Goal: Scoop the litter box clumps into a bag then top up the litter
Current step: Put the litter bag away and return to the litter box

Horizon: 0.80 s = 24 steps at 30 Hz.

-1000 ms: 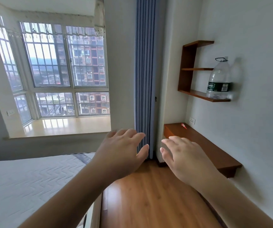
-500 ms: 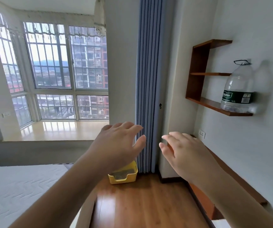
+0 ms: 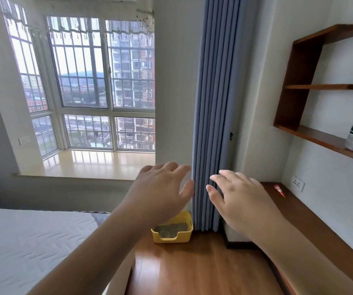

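Litter box (image 3: 172, 231) (yellow) beside curtain (image 3: 212, 113)

Litter box (image 3: 172, 232) on floor (image 3: 192, 269) beside curtain (image 3: 210, 124) (bed (image 3: 33, 248) left, shelf (image 3: 320, 137) right).

Both arms reach forward, left hand (image 3: 160, 192) and right hand (image 3: 241, 199) spread, palms down, holding nothing. Far below them, a yellow litter box (image 3: 172, 231) sits on the wood floor (image 3: 192, 269), beside the blue curtain (image 3: 213, 103).
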Motion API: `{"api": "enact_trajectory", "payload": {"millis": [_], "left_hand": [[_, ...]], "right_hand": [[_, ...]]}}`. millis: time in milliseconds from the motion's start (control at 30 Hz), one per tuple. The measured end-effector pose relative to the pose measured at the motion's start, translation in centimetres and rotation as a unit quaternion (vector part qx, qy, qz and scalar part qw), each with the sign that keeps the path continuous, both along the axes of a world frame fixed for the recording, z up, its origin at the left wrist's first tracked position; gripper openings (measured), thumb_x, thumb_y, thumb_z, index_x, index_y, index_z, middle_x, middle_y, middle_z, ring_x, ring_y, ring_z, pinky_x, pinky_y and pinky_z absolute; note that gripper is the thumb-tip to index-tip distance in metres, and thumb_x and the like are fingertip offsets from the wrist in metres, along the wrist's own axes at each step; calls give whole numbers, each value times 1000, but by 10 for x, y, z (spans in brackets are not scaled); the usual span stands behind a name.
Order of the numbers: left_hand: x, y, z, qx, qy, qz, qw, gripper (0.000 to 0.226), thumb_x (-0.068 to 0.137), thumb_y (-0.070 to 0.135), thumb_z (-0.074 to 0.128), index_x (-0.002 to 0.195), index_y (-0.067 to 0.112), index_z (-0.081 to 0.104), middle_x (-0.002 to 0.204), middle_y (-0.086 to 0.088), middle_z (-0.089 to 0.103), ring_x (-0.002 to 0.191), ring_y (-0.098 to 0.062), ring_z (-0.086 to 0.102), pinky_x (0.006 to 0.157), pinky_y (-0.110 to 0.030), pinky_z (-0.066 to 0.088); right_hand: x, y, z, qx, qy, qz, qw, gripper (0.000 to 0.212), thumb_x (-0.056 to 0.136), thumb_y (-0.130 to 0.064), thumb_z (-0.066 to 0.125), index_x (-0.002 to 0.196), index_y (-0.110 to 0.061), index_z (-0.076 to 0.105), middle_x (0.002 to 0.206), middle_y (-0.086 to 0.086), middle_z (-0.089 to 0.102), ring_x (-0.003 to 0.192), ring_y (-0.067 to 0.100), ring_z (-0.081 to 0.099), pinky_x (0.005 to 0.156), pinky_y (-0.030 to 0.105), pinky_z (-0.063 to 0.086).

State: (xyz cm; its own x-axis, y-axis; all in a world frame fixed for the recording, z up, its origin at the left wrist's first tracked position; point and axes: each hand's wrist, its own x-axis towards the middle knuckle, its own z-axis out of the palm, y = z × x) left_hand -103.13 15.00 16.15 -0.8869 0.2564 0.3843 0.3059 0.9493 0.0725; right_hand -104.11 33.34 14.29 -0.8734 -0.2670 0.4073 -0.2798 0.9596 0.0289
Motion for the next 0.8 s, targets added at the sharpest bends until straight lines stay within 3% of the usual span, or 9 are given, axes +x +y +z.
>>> {"api": "enact_trajectory", "payload": {"millis": [67, 167, 233, 433, 633, 800], "left_hand": [[-30, -12, -6, -7, 9, 1, 1000, 51, 97, 55, 21, 144, 36, 30, 147, 10, 42, 132, -13, 40, 111, -37, 27], [-75, -26, -9, -8, 13, -7, 1000, 51, 98, 54, 21, 144, 35, 33, 146, 9, 43, 132, -13, 40, 110, -36, 27], [-104, -35, -9, -10, 15, -10, 1000, 52, 97, 55, 21, 144, 35, 33, 146, 9, 43, 132, -14, 40, 110, -36, 27], [-187, -44, -19, -27, 12, -17, 999, 53, 97, 55, 21, 145, 33, 31, 146, 9, 42, 134, -14, 37, 112, -38, 24], [-266, -31, -41, -16, 1, -44, 999, 57, 99, 51, 23, 151, 32, 14, 153, 11, 30, 141, -12, 24, 115, -34, 17], [-343, -7, -56, -29, 1, -39, 999, 56, 99, 53, 22, 150, 32, 18, 155, 9, 28, 142, -15, 24, 116, -37, 18]], "right_hand": [[-31, -13, -6, 12, -7, -4, 1000, 82, 80, -61, -11, 144, -32, 33, 148, -9, 38, 136, 10, 33, 109, 30, 28], [-76, -29, -11, 11, -34, -8, 999, 58, 97, -55, 11, 145, -30, 30, 149, -9, 36, 137, 10, 30, 111, 30, 25], [-104, -38, -12, 12, -40, -14, 999, 53, 98, -51, 17, 145, -30, 30, 147, -9, 38, 136, 11, 31, 111, 31, 26], [-178, -44, -17, 1, -43, -30, 999, 54, 98, -51, 16, 145, -30, 30, 146, -10, 39, 135, 11, 33, 110, 31, 28], [-251, -27, -32, -19, -62, -33, 997, 53, 98, -52, 17, 145, -31, 30, 145, -12, 39, 134, 9, 34, 110, 29, 28], [-329, -1, -51, -15, -51, -46, 998, 53, 98, -49, 18, 141, -25, 38, 137, -7, 48, 128, 13, 42, 105, 33, 34]]}}
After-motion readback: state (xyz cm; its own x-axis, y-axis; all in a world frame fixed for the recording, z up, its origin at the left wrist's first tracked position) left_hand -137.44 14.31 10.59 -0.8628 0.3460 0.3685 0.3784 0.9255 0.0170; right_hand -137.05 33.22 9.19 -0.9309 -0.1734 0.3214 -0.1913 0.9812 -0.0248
